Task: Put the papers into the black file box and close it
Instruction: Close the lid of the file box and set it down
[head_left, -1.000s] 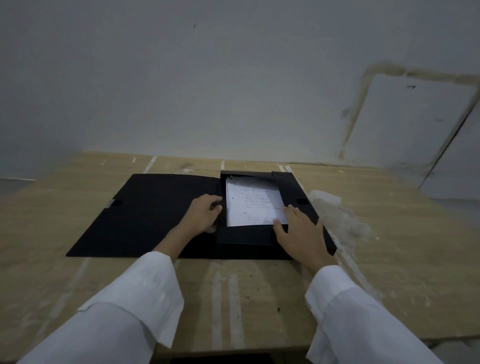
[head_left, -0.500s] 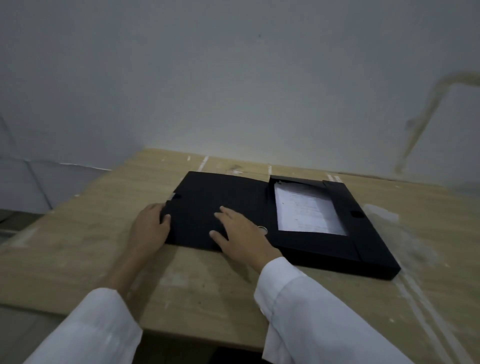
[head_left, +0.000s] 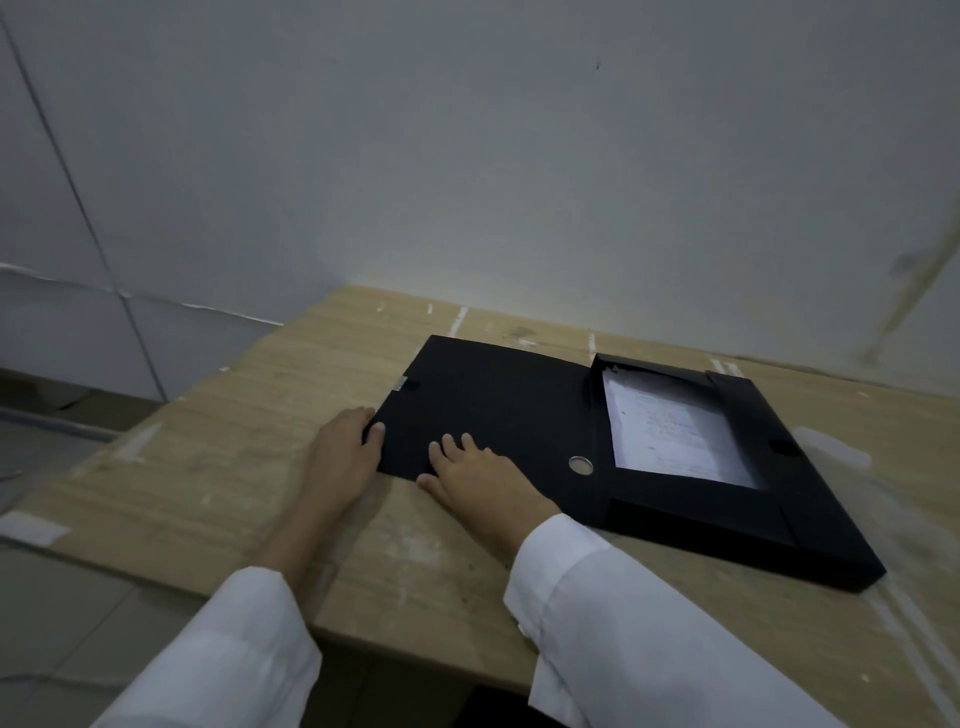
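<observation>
My left hand curls around the near-left corner of the lid, thumb on top and the other fingers seemingly tucked at the edge, though I cannot see whether they are under it; my right hand lies spread flat, palm down, on the lid's near edge just beside it, gripping nothing. Both rest on the wooden table, which runs away toward the pale wall. The black file box lies opened out on that table, its long axis slanting from far-left to near-right. Its lid lies flat, spread to the left, directly in front of my hands, and the tray lies well to my right, past the spine. So the free edge is under my hands and the hinge line sits between them and the tray: the lid has to swing up and over to the right. My left hand is at the outer corner, the better lever, I judge; my right is nearer the spine and the tray. The papers already lie inside the tray, flat and walled in. A small metal ring sits on the spine near my right hand, and a small clasp tab on the lid's far-left edge.
</observation>
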